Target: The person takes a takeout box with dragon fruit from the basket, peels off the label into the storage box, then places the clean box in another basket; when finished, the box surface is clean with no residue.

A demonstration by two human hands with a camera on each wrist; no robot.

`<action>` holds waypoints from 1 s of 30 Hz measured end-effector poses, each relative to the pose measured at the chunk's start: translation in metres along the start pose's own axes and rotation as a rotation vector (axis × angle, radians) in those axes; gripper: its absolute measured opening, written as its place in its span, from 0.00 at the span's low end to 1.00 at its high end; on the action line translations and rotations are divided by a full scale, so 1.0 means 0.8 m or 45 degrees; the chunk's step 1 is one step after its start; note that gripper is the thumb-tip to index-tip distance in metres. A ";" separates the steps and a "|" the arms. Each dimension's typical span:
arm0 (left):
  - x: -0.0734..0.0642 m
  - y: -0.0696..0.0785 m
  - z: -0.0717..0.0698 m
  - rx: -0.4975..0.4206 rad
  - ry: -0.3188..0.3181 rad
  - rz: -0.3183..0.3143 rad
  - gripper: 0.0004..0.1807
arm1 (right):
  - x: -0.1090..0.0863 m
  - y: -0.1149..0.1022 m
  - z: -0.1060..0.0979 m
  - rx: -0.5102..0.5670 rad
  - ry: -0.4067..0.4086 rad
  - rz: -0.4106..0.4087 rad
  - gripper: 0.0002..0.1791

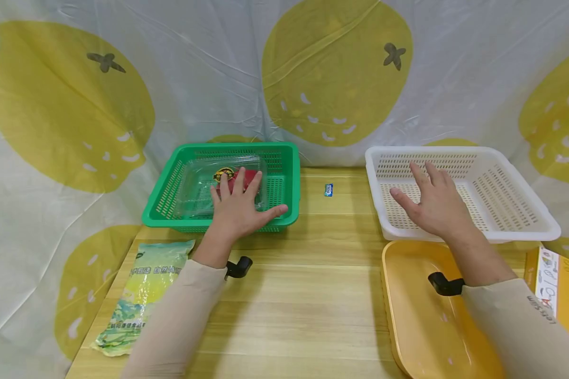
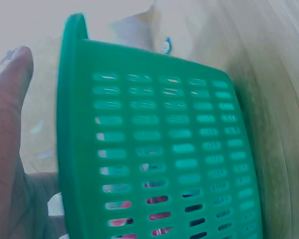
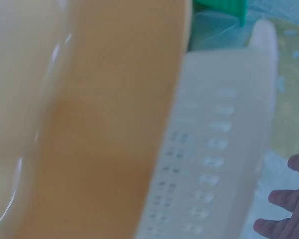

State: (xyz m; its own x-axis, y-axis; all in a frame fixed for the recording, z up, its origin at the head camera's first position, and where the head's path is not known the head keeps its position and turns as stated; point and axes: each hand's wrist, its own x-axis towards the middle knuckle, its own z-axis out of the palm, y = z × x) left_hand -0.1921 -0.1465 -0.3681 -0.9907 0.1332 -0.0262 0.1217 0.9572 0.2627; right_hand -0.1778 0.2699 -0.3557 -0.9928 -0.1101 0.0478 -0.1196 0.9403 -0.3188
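Observation:
My left hand (image 1: 237,213) is spread with straight fingers over the front of the green basket (image 1: 291,184). In that basket lies a clear plastic box (image 1: 196,181) with a red and black label, partly covered by my fingers. The left wrist view shows my thumb (image 2: 12,84) beside the basket's slotted wall. Over the white basket (image 1: 512,184), at its left front, my right hand (image 1: 433,202) is held with fingers spread and nothing in it. Its fingertips (image 3: 284,199) show at the right wrist view's edge.
A green and yellow pouch (image 1: 147,289) lies at the table's left. A small blue packet (image 1: 329,190) is between the baskets. In front of the white basket stands an orange tray (image 1: 422,316), with an orange box (image 1: 566,289) to its right. A lemon-print cloth (image 1: 208,68) hangs behind.

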 end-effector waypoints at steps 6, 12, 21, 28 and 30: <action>-0.017 0.006 -0.005 -0.051 0.145 -0.003 0.60 | 0.000 -0.038 -0.012 0.184 0.041 -0.049 0.46; -0.042 0.006 -0.008 -0.194 0.288 -0.107 0.58 | 0.001 -0.083 -0.020 0.263 0.076 -0.123 0.44; -0.082 -0.006 0.010 -0.456 0.548 -0.424 0.43 | 0.010 -0.141 -0.009 0.352 0.133 -0.271 0.43; -0.094 -0.019 0.041 -0.583 0.701 -0.628 0.46 | 0.018 -0.176 0.006 0.504 0.158 -0.262 0.39; -0.092 -0.022 0.052 -0.638 0.747 -0.651 0.49 | 0.022 -0.187 0.012 0.600 0.174 -0.253 0.37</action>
State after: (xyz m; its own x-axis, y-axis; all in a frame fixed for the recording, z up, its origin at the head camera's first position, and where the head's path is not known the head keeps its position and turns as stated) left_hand -0.1189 -0.1623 -0.4113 -0.8049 -0.5576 0.2030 -0.2436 0.6225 0.7438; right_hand -0.1774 0.1243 -0.3166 -0.9439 -0.1986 0.2637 -0.3279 0.6555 -0.6802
